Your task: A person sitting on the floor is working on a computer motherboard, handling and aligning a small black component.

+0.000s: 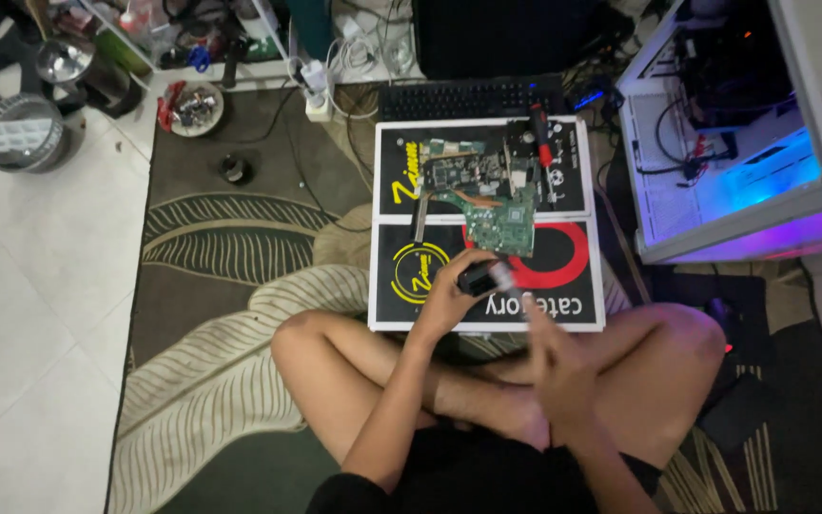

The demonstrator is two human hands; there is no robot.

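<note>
Head view shows your left hand (449, 297) wrapped around a small black device (480, 277) over the near board (401, 314), just near of the green circuit board (492, 205). Your right hand (549, 347) is blurred, fingers loosely apart, holding nothing.

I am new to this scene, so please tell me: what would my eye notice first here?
Probably the glowing blue-purple open computer case at the right. Next, the green circuit board on the black mat in the middle. The left hand has its grip on a small dark object just below the board.
</note>
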